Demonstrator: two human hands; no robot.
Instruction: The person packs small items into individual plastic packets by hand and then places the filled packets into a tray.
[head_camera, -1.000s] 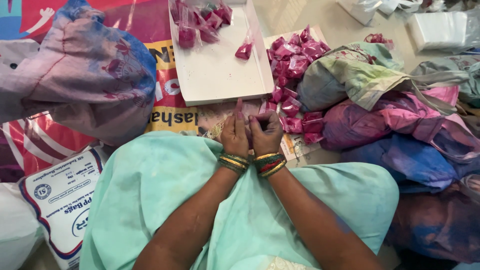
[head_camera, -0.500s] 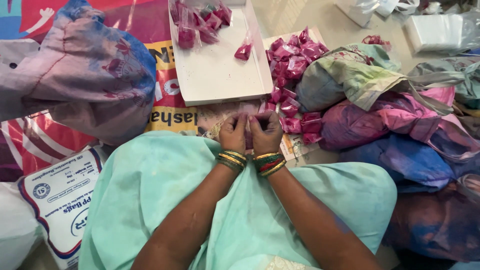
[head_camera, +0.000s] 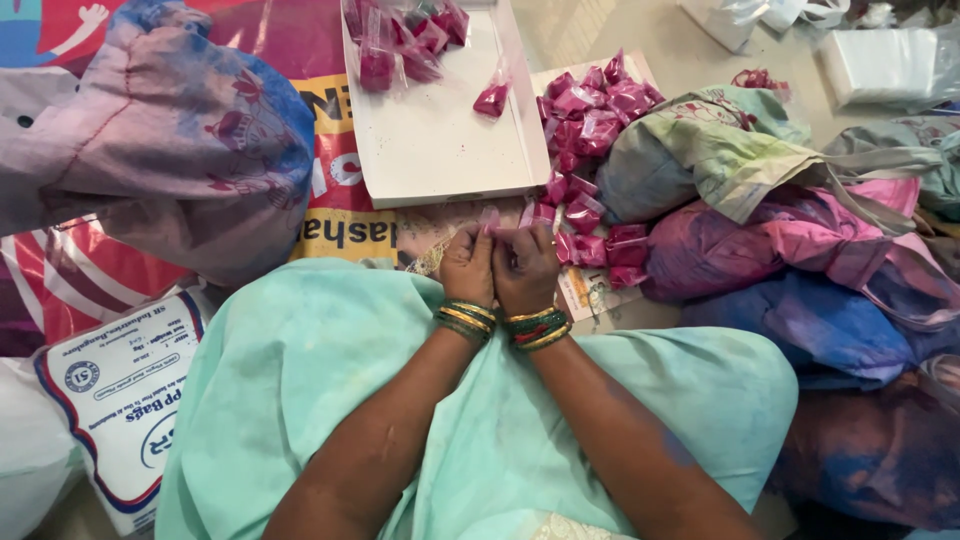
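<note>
- Pink powder fills the small clear packet pinched between both hands, just above the person's lap and just below the white tray.
- Left hand is curled nearly closed, fingertips gripping the packet's left end; the knuckles touch the other hand.
- Right hand is curled the same way, thumb and fingers closed on the packet's right end.
- Green and gold bangles sit on both wrists, side by side.
- More filled packets lie bunched at the tray's far end, with one lone packet apart from them near the right rim.
- A loose heap of packets lies on the floor just right of the tray and runs down to beside the right hand.
- Stained cloth bundles are stacked to the right, touching the heap.
- A big stained sack sits left of the tray.
- A white printed bag lies at lower left, beside the mint-green cloth over the lap.
</note>
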